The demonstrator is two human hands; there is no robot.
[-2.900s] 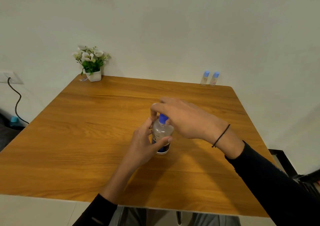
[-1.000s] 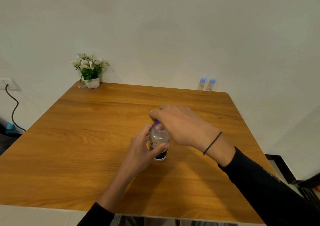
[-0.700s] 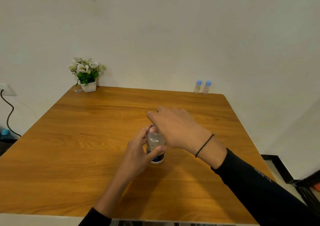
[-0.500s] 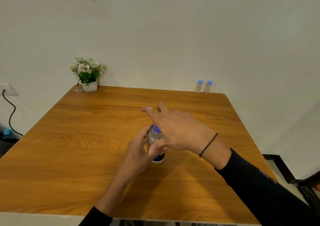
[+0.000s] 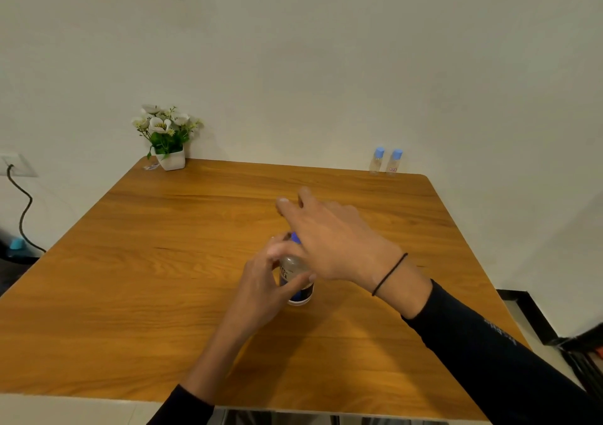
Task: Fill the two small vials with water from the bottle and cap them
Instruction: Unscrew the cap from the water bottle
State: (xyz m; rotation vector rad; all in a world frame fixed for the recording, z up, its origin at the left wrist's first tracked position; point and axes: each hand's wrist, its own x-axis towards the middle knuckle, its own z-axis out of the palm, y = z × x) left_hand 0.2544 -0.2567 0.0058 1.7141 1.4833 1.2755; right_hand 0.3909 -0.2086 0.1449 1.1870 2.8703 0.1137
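Bottle point(image 5: 296, 274) upright mid-table, gripped round the body by left hand point(image 5: 264, 277). Right hand point(image 5: 329, 238) over the blue cap point(image 5: 295, 238), fingers spread, seemingly mid-unscrewing. Two vials point(image 5: 385, 162) capped, untouched at far right corner. Next, probably: cap off, vials fetched nearer.

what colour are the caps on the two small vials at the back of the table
Light blue, on both vials, seen in the head view at the table's far right corner.
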